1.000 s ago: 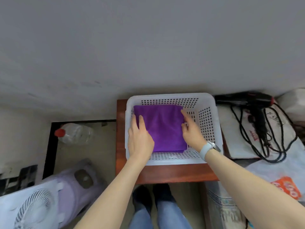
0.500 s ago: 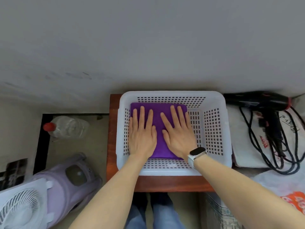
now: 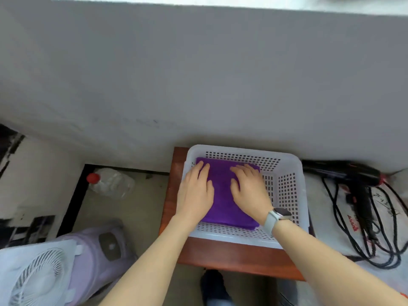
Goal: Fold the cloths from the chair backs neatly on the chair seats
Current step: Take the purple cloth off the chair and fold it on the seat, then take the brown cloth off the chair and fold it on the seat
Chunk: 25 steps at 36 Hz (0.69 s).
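Observation:
A folded purple cloth [image 3: 223, 191] lies flat in the left part of a white perforated plastic basket [image 3: 287, 195]. The basket stands on a small reddish-brown wooden surface [image 3: 231, 255] against the grey wall. My left hand [image 3: 195, 193] lies palm down on the cloth's left side, over the basket's left wall, fingers fairly straight. My right hand [image 3: 248, 191], with a watch on the wrist, rests palm down on the cloth's right side. Neither hand grips the cloth.
A black hair dryer [image 3: 344, 173] with a tangled cord lies on white bags to the right. On the floor at left are a clear bottle with a red cap [image 3: 110, 182], a purple appliance [image 3: 97, 255] and a white fan [image 3: 37, 279].
My hands went from the cloth's edges to lying flat on top, then slid apart toward its left and right sides. The view has shifted, so the basket sits further right.

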{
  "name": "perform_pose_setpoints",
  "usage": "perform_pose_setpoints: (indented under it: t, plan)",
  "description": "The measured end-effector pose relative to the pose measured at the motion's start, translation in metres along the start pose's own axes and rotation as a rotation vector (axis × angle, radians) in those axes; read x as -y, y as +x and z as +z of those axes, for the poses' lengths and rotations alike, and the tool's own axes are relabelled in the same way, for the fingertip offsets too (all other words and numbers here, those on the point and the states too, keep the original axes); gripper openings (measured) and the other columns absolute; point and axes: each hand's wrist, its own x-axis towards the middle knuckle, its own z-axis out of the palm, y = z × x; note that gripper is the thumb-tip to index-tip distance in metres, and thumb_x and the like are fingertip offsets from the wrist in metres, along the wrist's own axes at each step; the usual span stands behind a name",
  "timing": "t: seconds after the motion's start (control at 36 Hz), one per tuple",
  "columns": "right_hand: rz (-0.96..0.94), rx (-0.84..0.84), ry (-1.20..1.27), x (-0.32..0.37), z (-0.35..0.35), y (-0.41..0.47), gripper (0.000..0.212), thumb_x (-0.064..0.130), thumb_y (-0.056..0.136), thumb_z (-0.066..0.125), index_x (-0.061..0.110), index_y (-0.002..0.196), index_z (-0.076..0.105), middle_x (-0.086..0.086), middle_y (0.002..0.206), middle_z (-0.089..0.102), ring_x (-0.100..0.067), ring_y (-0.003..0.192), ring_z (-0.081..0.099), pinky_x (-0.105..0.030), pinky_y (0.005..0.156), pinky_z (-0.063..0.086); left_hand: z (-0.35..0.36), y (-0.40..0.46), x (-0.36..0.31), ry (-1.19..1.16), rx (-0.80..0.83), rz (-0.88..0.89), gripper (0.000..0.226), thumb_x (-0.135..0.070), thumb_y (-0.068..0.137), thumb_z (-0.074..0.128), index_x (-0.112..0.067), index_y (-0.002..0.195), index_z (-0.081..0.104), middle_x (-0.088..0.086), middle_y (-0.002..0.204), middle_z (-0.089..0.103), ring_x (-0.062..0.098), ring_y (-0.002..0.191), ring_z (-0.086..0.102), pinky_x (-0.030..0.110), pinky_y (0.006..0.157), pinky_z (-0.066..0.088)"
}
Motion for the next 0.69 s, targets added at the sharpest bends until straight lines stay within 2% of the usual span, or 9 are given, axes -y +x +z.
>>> perform_pose_setpoints:
  t: [0.08,0.19,0.31,0.42,0.47,0.56,0.58,0.64,0.69]
  plan:
    - [-0.079,-0.02,0.06,0.033,-0.018,-0.007,0.037,0.016,0.092,0.042,0.008,0.125,0.054,-0.009,0.123,0.06,-0.029,0.117,0.051,-0.041,0.098,0.041,-0.033,-0.019,0.007,0.001,-0.09,-0.019,0.043,-0.018,0.093,0.043,-0.011,0.136,0.042,0.006,0.142,0.042,0.019,0.131,0.036,0.036,0.106,0.032]
    - [-0.183,0.021,0.064,0.086,-0.026,-0.028,0.034,0.017,0.093,0.04,0.013,0.124,0.053,-0.008,0.117,0.062,-0.029,0.109,0.055,-0.042,0.088,0.046,-0.083,-0.065,0.028,0.031,-0.166,-0.157,0.042,-0.022,0.095,0.04,-0.014,0.136,0.041,0.001,0.14,0.043,0.016,0.131,0.035,0.032,0.106,0.028]
    - [-0.331,0.081,0.101,0.153,-0.015,-0.075,0.034,0.018,0.092,0.04,0.013,0.122,0.054,-0.008,0.117,0.062,-0.028,0.11,0.055,-0.04,0.091,0.045,-0.129,-0.149,0.062,0.055,-0.247,-0.325,0.04,-0.025,0.095,0.04,-0.016,0.134,0.043,0.001,0.137,0.046,0.019,0.128,0.038,0.034,0.104,0.03]
    - [-0.52,0.178,0.06,0.22,0.007,-0.153,0.035,0.02,0.091,0.038,0.016,0.122,0.055,-0.004,0.118,0.061,-0.025,0.111,0.055,-0.036,0.093,0.044,-0.158,-0.272,0.087,-0.009,-0.392,-0.502,0.038,-0.024,0.095,0.04,-0.014,0.131,0.046,0.004,0.135,0.048,0.022,0.125,0.042,0.037,0.105,0.033]
    - [-0.608,0.244,0.034,0.251,0.022,-0.2,0.033,0.02,0.09,0.038,0.016,0.118,0.055,-0.005,0.116,0.061,-0.028,0.11,0.056,-0.038,0.09,0.045,-0.166,-0.343,0.096,-0.006,-0.45,-0.601,0.038,-0.026,0.093,0.041,-0.011,0.127,0.051,0.008,0.13,0.053,0.026,0.121,0.046,0.037,0.101,0.036]
    - [-0.757,0.357,0.032,0.294,0.05,-0.286,0.029,0.016,0.089,0.041,0.014,0.113,0.056,-0.009,0.11,0.062,-0.032,0.104,0.057,-0.039,0.085,0.046,-0.165,-0.464,0.109,-0.047,-0.559,-0.731,0.052,-0.038,0.085,0.031,-0.008,0.12,0.056,0.012,0.12,0.058,0.03,0.113,0.053,0.036,0.096,0.041]
    - [-0.807,0.413,0.019,0.307,0.059,-0.319,0.029,0.015,0.089,0.042,0.014,0.114,0.056,-0.009,0.11,0.062,-0.032,0.101,0.058,-0.038,0.083,0.046,-0.162,-0.507,0.11,-0.045,-0.584,-0.789,0.048,-0.036,0.088,0.034,-0.009,0.121,0.056,0.01,0.121,0.058,0.028,0.113,0.052,0.035,0.096,0.041]
    - [-0.923,0.546,-0.012,0.326,0.075,-0.385,0.017,0.014,0.088,0.043,0.016,0.097,0.058,-0.008,0.097,0.06,-0.026,0.088,0.057,-0.032,0.075,0.043,-0.149,-0.589,0.109,-0.029,-0.637,-0.894,0.037,-0.027,0.092,0.044,-0.013,0.125,0.054,0.006,0.125,0.056,0.024,0.116,0.051,0.031,0.097,0.038]
    - [-1.037,0.645,-0.058,0.344,0.091,-0.448,0.01,0.02,0.082,0.04,0.023,0.076,0.047,-0.003,0.084,0.051,-0.019,0.08,0.049,-0.026,0.069,0.034,-0.138,-0.665,0.104,-0.024,-0.712,-0.99,0.035,-0.023,0.092,0.047,-0.013,0.125,0.054,0.005,0.126,0.057,0.023,0.116,0.053,0.031,0.098,0.039]
